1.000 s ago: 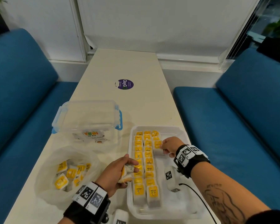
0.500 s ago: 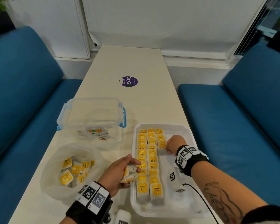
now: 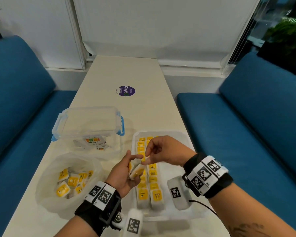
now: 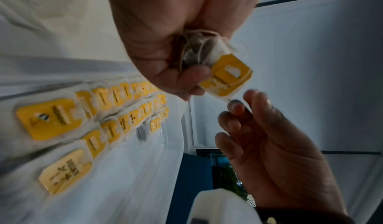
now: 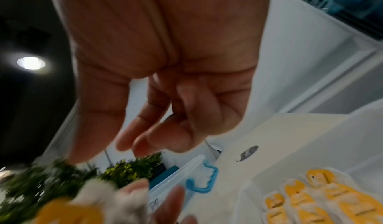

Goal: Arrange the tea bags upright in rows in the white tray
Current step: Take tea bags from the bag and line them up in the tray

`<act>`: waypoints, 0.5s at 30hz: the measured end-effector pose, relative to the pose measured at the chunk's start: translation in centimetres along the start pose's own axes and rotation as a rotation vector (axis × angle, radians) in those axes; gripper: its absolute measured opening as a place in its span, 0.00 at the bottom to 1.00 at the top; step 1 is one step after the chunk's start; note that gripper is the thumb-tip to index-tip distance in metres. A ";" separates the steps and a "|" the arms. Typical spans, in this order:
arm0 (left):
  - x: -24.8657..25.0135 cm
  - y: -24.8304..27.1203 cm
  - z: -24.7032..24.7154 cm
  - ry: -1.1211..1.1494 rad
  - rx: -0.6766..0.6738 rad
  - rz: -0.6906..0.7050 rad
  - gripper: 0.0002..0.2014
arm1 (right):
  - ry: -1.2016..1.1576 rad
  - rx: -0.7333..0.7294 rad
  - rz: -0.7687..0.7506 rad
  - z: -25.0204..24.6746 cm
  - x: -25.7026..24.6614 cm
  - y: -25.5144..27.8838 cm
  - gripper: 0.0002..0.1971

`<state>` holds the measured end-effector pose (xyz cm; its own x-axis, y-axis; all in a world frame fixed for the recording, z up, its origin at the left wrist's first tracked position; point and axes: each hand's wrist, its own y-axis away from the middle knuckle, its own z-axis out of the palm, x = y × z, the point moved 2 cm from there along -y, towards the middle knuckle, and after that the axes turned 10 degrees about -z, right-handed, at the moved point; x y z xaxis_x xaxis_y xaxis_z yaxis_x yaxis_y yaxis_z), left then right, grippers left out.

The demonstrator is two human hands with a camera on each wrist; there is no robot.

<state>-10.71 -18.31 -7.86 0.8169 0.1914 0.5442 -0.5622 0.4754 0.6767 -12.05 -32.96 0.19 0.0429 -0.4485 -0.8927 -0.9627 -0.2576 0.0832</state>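
The white tray (image 3: 186, 136) lies at the table's near right. Two long rows of upright yellow-tagged tea bags (image 3: 151, 185) fill its left side, and a short third row starts at the far end. They also show in the left wrist view as tea bags (image 4: 116, 112) and in the right wrist view as tea bags (image 5: 311, 199). My left hand (image 3: 135, 163) hovers over the tray's left rim and grips a small bundle of tea bags (image 3: 137, 171). My right hand (image 3: 144, 159) has come to that bundle. Its thumb and forefinger (image 4: 236, 106) pinch the corner of the outermost tea bag (image 4: 225, 75).
A clear plastic bag (image 3: 46, 189) with several loose tea bags sits at the near left. Behind it stands a lidded clear box (image 3: 89, 124) with blue clips. A purple sticker (image 3: 126, 91) marks the table's middle. Blue sofas flank the table on both sides.
My right hand left the third row in the tray and moved left and up to the bundle. My left hand lifted the bundle slightly toward it.
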 end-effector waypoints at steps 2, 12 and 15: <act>0.0 0.0 0.5 0.032 0.014 0.035 0.22 | 0.095 -0.067 -0.015 1.3 0.0 0.5 0.12; -0.7 1.0 0.5 0.024 -0.078 0.074 0.06 | 0.013 0.064 -0.025 2.8 1.1 1.9 0.10; -0.6 1.1 0.3 0.005 -0.027 0.113 0.05 | -0.009 0.062 0.052 3.1 0.8 2.1 0.10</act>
<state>-11.90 -18.16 -7.32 0.7493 0.2494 0.6135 -0.6470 0.4734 0.5977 -14.82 -31.19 -1.77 -0.0100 -0.4525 -0.8917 -0.9783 -0.1800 0.1024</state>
